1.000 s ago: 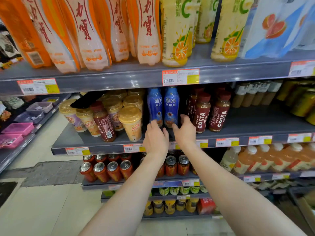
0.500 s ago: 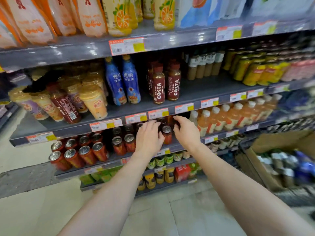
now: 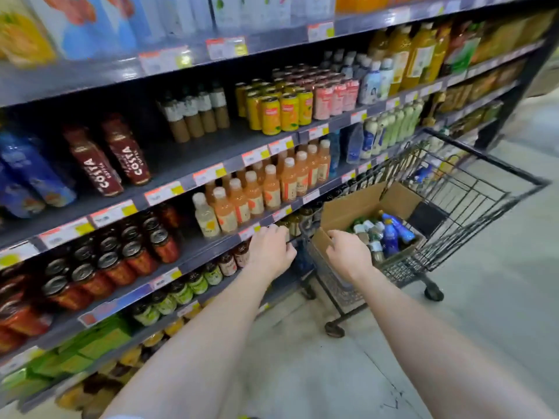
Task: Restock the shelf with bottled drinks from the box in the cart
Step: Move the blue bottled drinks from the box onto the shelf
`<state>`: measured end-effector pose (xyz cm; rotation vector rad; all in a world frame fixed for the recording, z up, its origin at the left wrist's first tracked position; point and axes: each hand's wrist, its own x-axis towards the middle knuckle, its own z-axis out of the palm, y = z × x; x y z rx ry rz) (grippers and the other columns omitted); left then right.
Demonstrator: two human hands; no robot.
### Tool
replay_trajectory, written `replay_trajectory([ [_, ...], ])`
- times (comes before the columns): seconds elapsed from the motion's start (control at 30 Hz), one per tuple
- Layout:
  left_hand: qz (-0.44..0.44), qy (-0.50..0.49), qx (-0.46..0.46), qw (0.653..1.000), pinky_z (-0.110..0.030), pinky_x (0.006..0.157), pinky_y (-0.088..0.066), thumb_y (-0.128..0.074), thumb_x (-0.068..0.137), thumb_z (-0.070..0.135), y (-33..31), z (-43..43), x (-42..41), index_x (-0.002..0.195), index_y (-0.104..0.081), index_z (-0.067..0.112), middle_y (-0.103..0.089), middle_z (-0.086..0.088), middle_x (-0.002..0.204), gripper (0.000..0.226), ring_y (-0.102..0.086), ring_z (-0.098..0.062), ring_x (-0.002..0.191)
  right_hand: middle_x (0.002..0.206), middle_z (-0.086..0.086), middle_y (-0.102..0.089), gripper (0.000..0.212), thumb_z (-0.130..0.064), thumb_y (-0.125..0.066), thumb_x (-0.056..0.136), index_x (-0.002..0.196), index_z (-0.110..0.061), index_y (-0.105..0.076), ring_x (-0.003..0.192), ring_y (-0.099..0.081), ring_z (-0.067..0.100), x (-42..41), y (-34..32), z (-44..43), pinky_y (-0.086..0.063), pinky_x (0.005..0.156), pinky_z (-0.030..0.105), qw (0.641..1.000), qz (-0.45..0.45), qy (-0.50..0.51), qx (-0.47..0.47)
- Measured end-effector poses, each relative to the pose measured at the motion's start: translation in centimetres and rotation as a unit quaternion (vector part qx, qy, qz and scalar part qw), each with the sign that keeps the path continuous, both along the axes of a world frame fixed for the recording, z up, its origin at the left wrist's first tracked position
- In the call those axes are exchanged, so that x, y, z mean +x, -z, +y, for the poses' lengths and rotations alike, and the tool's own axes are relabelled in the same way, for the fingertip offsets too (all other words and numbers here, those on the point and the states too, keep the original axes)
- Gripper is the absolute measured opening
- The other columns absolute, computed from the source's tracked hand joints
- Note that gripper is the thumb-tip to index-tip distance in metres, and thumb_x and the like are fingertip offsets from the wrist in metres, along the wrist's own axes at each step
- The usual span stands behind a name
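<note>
Cardboard box in cart holds bottles. Left grip loosely curled, empty. Right grip curled at box's near edge; hold unclear.

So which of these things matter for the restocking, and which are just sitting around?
Part of the job:
cardboard box
mixed bottles inside it
cart
shelf
left hand
right hand, by the box

Just there:
Costa bottles
yellow cans
orange juice bottles
red cans

Bare left forearm, bare right forearm — perhaps a pale-blue sleeve edge at the left elbow
</note>
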<state>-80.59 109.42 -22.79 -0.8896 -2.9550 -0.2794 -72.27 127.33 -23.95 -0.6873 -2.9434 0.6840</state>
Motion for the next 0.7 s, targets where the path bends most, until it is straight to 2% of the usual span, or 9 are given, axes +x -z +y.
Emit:
replay_trajectory([
  [0.1,-0.016,0.044,-0.006,0.999,-0.040,0.080,-0.053,-0.053,0.093,0.039,0.6,5.3,0.9,0.107,-0.064,0.019,-0.066,-0.004,0.104,0.027,-0.063,-0.029,0.098,0.117,0.007,-0.070,0.031,-0.020,-0.051,0.094,0.123,-0.019,-0.064,0.110,-0.065,0.034,1.9,0.7,4.6,-0.054,0.083,0.040,0.999,-0.017,0.035,0.021],
  [0.2,-0.033,0.078,-0.007,0.996,-0.040,0.082,-0.057,-0.051,0.096,0.039,1.6,10.1,1.1,0.122,-0.065,0.018,-0.068,-0.003,0.110,0.036,-0.066,-0.027,0.101,0.115,0.006,-0.071,0.037,-0.023,-0.051,0.091,0.126,-0.023,-0.062,0.106,-0.067,0.032,2.9,1.8,9.0,-0.057,0.082,0.041,0.997,-0.041,0.068,0.019],
  [0.27,-0.042,0.093,-0.011,0.995,-0.040,0.083,-0.057,-0.050,0.097,0.038,2.3,13.2,0.7,0.122,-0.065,0.018,-0.068,-0.003,0.112,0.036,-0.066,-0.027,0.102,0.114,0.003,-0.072,0.039,-0.024,-0.051,0.087,0.124,-0.027,-0.062,0.104,-0.068,0.030,2.9,2.7,11.8,-0.058,0.082,0.040,0.995,-0.052,0.083,0.011],
  [0.5,-0.072,0.123,-0.019,0.990,-0.041,0.081,-0.056,-0.048,0.095,0.036,5.9,24.1,-4.1,0.120,-0.064,0.018,-0.068,-0.005,0.114,0.035,-0.066,-0.029,0.103,0.102,0.002,-0.070,0.010,-0.029,-0.052,0.089,0.093,-0.024,-0.059,0.095,-0.068,0.030,-0.7,5.8,21.5,-0.047,0.069,0.033,0.986,-0.127,0.111,0.004],
  [0.57,-0.095,0.113,-0.014,0.989,-0.041,0.084,-0.055,-0.048,0.096,0.040,7.1,27.1,-5.9,0.126,-0.061,0.018,-0.067,-0.006,0.118,0.039,-0.065,-0.029,0.105,0.104,0.006,-0.069,0.011,-0.028,-0.052,0.089,0.095,-0.023,-0.059,0.100,-0.067,0.033,-2.4,6.2,24.3,-0.049,0.073,0.035,0.982,-0.152,0.110,0.001],
  [0.7,-0.134,0.102,-0.020,0.985,-0.042,0.086,-0.053,-0.048,0.098,0.043,8.7,32.3,-9.4,0.126,-0.059,0.017,-0.066,-0.009,0.120,0.040,-0.063,-0.032,0.108,0.109,0.007,-0.068,0.029,-0.036,-0.055,0.088,0.111,-0.020,-0.063,0.105,-0.066,0.032,-5.9,6.8,29.3,-0.050,0.079,0.035,0.974,-0.197,0.115,-0.011],
])
